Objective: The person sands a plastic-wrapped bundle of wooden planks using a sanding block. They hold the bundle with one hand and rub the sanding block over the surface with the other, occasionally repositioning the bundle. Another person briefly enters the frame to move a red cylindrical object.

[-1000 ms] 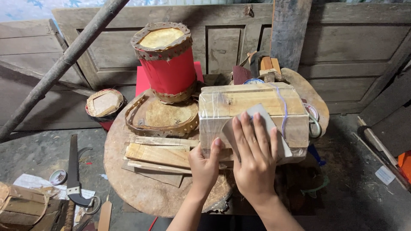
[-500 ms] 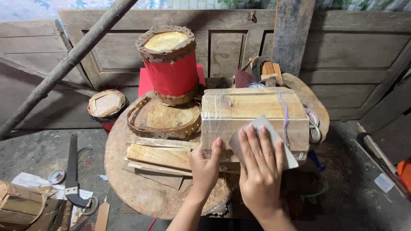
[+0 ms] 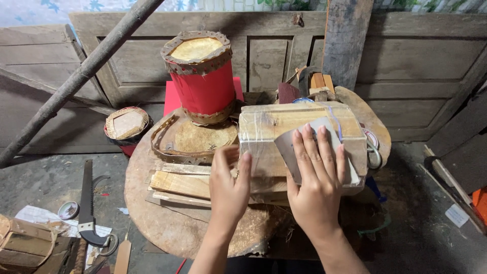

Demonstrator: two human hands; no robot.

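In the head view, the person's right hand lies flat, fingers spread, pressing a grey sheet of sandpaper against the near face of a wooden box-shaped frame wrapped in clear tape. The frame sits on the right part of a round wooden work table, touching a stack of split wooden slats on its left. The left hand is open too, its palm braced against the frame's near-left corner, gripping nothing.

Behind the slats lies a flat hide-covered hoop, and on it stands a red cylindrical drum with a hide top. A smaller round hide disc rests off the table's left edge, and a hand saw lies on the floor below.

Judged from this, the rubbing goes best with the right palm kept flat so the sheet stays fully on the wood, pressure even across the fingers, and the left hand holding the frame from sliding toward the slats
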